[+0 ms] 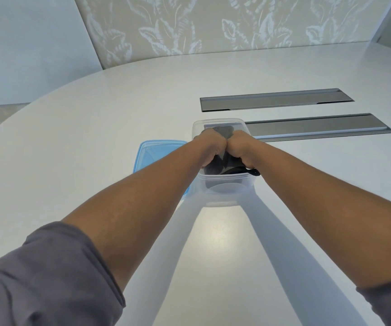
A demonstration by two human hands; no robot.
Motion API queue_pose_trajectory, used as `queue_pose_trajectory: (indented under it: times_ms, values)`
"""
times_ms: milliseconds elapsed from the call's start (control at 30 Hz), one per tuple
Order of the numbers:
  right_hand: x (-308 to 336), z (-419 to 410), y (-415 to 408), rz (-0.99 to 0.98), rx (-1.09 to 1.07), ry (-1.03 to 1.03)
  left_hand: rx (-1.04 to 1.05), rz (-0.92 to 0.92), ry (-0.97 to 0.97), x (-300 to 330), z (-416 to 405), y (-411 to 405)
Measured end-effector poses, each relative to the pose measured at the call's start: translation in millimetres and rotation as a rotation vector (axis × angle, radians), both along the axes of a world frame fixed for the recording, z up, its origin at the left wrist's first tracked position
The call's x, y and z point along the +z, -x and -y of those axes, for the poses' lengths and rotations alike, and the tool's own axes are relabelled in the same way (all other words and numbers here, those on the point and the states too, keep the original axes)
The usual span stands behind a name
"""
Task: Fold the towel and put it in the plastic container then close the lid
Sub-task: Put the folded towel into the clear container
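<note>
Towel first: the dark grey cloth towel [220,162] sits bunched inside the clear rectangular plastic container [225,187], which stands on the pale rounded bench [84,142] near the middle of the view; one corner of the cloth spills over the container's rim at about 4 o'clock.

At 9 o'clock from the container, just beside it and partly hidden behind the left forearm, the translucent blue plastic lid [153,156] lies flat on the bench, off the container. The grey sleeve [44,278] of the left arm fills the lower left corner.

The left hand [209,147] is curled into a closed fist over the towel, fingers buried in the cloth. The right hand [240,149] is likewise clenched around the towel, knuckles touching those of the left hand above the container's opening.

From 12 to 2 o'clock beyond the container, two long grey metal recessed panels [276,100] are set into the bench, the nearer one running behind the container's far right corner. A leaf-patterned wall [213,24] rises past the bench's far edge.
</note>
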State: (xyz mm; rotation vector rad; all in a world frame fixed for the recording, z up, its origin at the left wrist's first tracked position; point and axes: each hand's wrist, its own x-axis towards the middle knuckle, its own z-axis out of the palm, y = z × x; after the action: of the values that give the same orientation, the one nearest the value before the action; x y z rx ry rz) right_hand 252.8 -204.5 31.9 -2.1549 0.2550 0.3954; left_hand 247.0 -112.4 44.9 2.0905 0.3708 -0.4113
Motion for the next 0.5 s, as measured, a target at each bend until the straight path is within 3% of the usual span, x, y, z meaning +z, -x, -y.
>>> queue_pose_trajectory:
  times_ms: [200, 367, 500]
  values:
    - [21.5, 11.7, -3.8, 0.151, 0.074, 0.052, -0.124, 0.129, -0.046, 7.2, -3.5, -4.0]
    - [37.4, 13.9, 4.2, 0.270, 0.249, 0.332, -0.524, 0.097, -0.204, 17.7, -7.5, 4.1]
    - [38.9, 14.0, 12.7, 0.313, 0.399, 0.628, -0.642, 0.006, -0.282, 8.8, -4.0, 10.5]
